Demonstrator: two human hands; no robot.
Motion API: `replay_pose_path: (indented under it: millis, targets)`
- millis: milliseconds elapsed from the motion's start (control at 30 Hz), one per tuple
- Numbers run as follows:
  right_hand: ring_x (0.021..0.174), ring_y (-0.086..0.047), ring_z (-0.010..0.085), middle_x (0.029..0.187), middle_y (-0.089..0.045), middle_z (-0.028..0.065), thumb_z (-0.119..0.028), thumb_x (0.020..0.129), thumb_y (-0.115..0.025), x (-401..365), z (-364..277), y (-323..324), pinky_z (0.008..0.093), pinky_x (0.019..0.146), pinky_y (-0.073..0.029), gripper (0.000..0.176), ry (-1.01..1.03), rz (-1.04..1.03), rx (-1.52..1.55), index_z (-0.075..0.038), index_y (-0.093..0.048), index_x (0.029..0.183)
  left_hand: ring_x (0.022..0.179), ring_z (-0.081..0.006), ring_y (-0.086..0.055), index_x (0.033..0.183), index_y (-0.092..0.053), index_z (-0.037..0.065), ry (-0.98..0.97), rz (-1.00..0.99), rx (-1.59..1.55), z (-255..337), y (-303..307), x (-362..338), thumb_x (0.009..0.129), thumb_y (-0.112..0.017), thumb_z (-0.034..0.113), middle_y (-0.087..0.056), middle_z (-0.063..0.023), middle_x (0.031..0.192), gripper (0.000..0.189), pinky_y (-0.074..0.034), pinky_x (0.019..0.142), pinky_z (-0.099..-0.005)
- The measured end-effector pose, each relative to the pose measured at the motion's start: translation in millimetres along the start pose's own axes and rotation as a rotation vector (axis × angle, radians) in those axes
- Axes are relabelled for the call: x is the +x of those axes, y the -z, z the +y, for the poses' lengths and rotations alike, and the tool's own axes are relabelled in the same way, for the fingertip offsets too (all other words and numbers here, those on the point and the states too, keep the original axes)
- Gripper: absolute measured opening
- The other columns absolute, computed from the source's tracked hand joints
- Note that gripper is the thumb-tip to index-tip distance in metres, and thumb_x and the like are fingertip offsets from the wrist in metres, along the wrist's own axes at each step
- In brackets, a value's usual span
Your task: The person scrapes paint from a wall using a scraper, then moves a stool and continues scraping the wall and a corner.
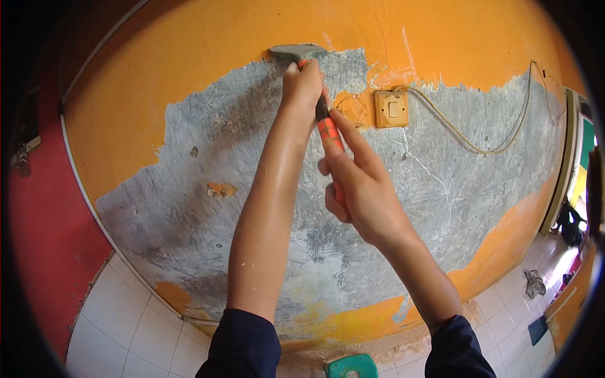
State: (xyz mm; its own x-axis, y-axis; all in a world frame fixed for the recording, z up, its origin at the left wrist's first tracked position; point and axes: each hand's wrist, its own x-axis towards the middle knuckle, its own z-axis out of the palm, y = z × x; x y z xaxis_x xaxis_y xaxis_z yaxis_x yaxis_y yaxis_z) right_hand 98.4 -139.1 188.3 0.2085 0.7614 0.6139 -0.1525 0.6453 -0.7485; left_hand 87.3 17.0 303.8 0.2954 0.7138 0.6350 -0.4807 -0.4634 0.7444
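A long-handled scraper (pixel 329 131) with an orange and black handle slants up across the middle of the head view. Its wide grey blade (pixel 296 51) meets the wall at the upper edge of the bare grey patch (pixel 208 145), where orange paint (pixel 208 44) begins. My left hand (pixel 304 85) is closed around the handle just below the blade. Lower down, my right hand (pixel 365 189) wraps the same handle, its index finger stretched along it. The handle's lower end is mostly hidden by my right hand.
Right of the scraper, a switch box (pixel 391 109) sits on the wall, with a loose cable (pixel 482 151) hanging from it. A green plastic stool (pixel 337 367) stands below. A red door (pixel 50 239) is at left; a dustpan-like blue object (pixel 538 330) lies at lower right.
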Motion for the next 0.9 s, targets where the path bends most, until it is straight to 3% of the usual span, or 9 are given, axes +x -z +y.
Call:
replay_pose_path:
  millis: [67,200,267,333,400,433,600,667,900]
  targets:
    - [0.043,-0.037,0.0047,0.080,-0.047,0.0022,-0.026,0.101,-0.046,-12.9,13.9,6.9,0.0212,0.036,-0.028,0.055,-0.027,0.013,-0.004,-0.016,-0.023,0.151,0.044,-0.0080,-0.042,0.088,-0.045,0.011,-0.046,-0.030,0.059,-19.4,5.2,-7.1,0.095,-0.052,0.025,-0.047,0.0007,0.070,0.017,-0.036,0.036,-0.0262]
    - [0.043,-0.037,0.0048,0.080,-0.048,0.0024,-0.025,0.101,-0.047,-14.4,9.0,7.2,0.0212,0.036,-0.027,0.056,-0.054,0.022,-0.008,-0.015,-0.023,0.151,0.045,-0.0084,-0.042,0.090,-0.045,0.011,-0.046,-0.036,0.021,-21.4,1.7,-17.2,0.095,-0.052,0.026,-0.046,0.0002,0.068,0.017,-0.036,0.037,-0.0256]
    - [0.042,-0.037,0.0050,0.081,-0.048,0.0022,-0.024,0.101,-0.047,-8.3,7.4,5.9,0.0212,0.036,-0.027,0.056,-0.034,0.030,-0.003,-0.017,-0.022,0.151,0.040,-0.0129,-0.045,0.094,-0.041,0.005,-0.004,-0.059,0.008,-3.7,-1.9,-7.8,0.094,-0.047,0.020,-0.048,-0.0061,0.072,0.016,-0.037,0.032,-0.0306]
    - [0.042,-0.037,0.0050,0.081,-0.047,0.0023,-0.025,0.101,-0.047,-12.4,4.8,3.5,0.0213,0.036,-0.027,0.056,-0.029,0.008,0.050,-0.018,-0.022,0.151,0.039,-0.0130,-0.044,0.093,-0.041,0.005,0.017,-0.064,-0.015,-10.1,1.1,-13.6,0.094,-0.047,0.020,-0.047,-0.0059,0.070,0.016,-0.037,0.032,-0.0309]
    - [0.042,-0.036,0.0050,0.081,-0.047,0.0025,-0.025,0.101,-0.047,-23.8,11.9,2.2,0.0213,0.036,-0.027,0.056,-0.070,0.028,0.042,-0.018,-0.022,0.151,0.045,-0.0076,-0.041,0.090,-0.045,0.010,0.025,-0.050,0.016,-26.1,2.9,-27.9,0.095,-0.051,0.024,-0.046,0.0010,0.068,0.017,-0.036,0.037,-0.0245]
    - [0.043,-0.036,0.0050,0.081,-0.047,0.0024,-0.025,0.101,-0.046,-23.0,17.0,3.7,0.0214,0.036,-0.028,0.056,-0.059,0.017,0.031,-0.018,-0.022,0.151,0.038,-0.0131,-0.043,0.094,-0.041,0.004,0.034,-0.070,-0.033,-27.8,3.3,-25.3,0.095,-0.048,0.020,-0.046,-0.0050,0.067,0.017,-0.036,0.032,-0.0302]
    - [0.043,-0.037,0.0053,0.081,-0.047,0.0023,-0.024,0.101,-0.046,-1.8,8.0,5.6,0.0216,0.037,-0.028,0.056,0.008,0.031,0.009,-0.019,-0.022,0.151,0.039,-0.0129,-0.045,0.093,-0.042,0.005,-0.041,-0.046,0.040,-8.1,-7.4,-3.9,0.095,-0.048,0.020,-0.047,-0.0047,0.065,0.016,-0.037,0.032,-0.0311]
    - [0.043,-0.037,0.0054,0.082,-0.048,0.0026,-0.024,0.101,-0.046,-14.0,9.0,8.9,0.0216,0.037,-0.028,0.056,-0.009,0.047,0.016,-0.018,-0.021,0.151,0.044,-0.0074,-0.042,0.090,-0.046,0.010,0.009,-0.037,0.037,-15.1,-10.1,-17.5,0.094,-0.053,0.023,-0.047,0.0008,0.068,0.015,-0.035,0.037,-0.0237]
    - [0.042,-0.038,0.0057,0.081,-0.048,0.0025,-0.022,0.102,-0.045,-15.0,-11.0,9.3,0.0218,0.036,-0.028,0.056,-0.054,0.011,0.035,-0.019,-0.021,0.151,0.044,-0.0055,-0.039,0.089,-0.044,0.012,0.057,-0.068,-0.043,-9.6,-17.3,-15.1,0.095,-0.052,0.023,-0.046,0.0020,0.068,0.014,-0.033,0.037,-0.0221]
